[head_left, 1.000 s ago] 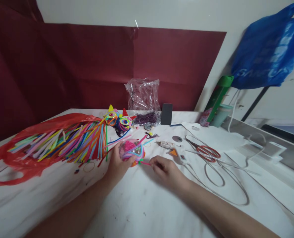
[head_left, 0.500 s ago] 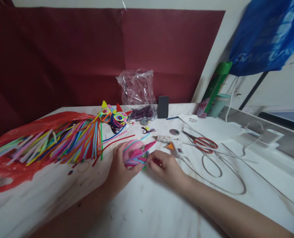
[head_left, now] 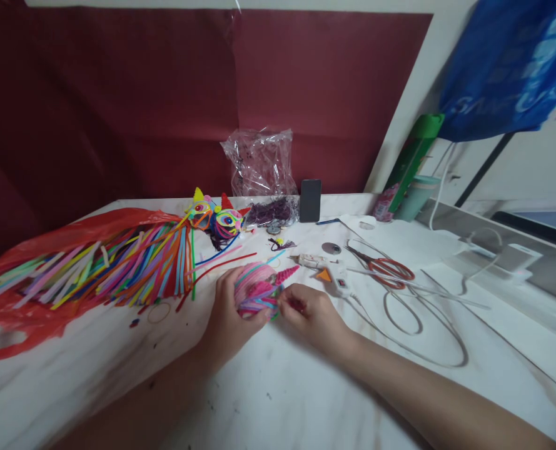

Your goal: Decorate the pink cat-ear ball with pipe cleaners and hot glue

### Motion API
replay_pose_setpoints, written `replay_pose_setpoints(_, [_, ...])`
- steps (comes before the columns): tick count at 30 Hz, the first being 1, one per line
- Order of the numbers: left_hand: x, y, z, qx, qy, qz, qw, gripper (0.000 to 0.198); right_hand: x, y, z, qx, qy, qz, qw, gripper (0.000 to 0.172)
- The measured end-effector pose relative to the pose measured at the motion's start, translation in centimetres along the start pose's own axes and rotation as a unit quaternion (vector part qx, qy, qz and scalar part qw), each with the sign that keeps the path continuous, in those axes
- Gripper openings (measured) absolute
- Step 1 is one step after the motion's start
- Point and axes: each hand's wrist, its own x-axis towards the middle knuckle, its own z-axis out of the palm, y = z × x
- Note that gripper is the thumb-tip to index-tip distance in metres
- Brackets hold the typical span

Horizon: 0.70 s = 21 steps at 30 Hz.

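Observation:
My left hand (head_left: 228, 312) is wrapped round a pink ball of coiled pipe cleaners (head_left: 254, 284), with blue and purple strands on its near side. A pink pointed cone (head_left: 287, 273) sticks out from the ball towards the right. My right hand (head_left: 308, 312) is closed in a pinch at the ball's right edge; whatever lies between the fingertips is hidden. Just beyond the right hand rests a white glue gun (head_left: 336, 279) with an orange trigger. Two finished pipe-cleaner heads with pointed ears (head_left: 228, 220) sit farther back on the left.
Loose pipe cleaners (head_left: 141, 269) lie on a red plastic bag (head_left: 5, 334) at left. Orange-handled scissors (head_left: 390, 270) and a looping cable (head_left: 463, 350) are at right. Behind stand a clear bag (head_left: 261, 165), a dark phone (head_left: 310, 201) and a green cup (head_left: 416, 199).
The view has shifted slightly. Both hands keep nearly the same pose at the ball, the left round it and the right pinching at its edge.

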Motion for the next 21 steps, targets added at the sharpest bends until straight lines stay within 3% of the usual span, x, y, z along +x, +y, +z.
replay_pose_setpoints(13, [0.06, -0.02, -0.07, -0.001, -0.003, 0.017, 1.000, 0.074, 0.06, 0.05, -0.04, -0.014, -0.001, 0.008, 1.000, 0.021])
replay_pose_setpoints(21, [0.14, -0.01, -0.07, -0.014, -0.014, 0.004, 1.000, 0.074, 0.04, 0.23, -0.08, -0.033, -0.005, -0.019, 0.999, 0.015])
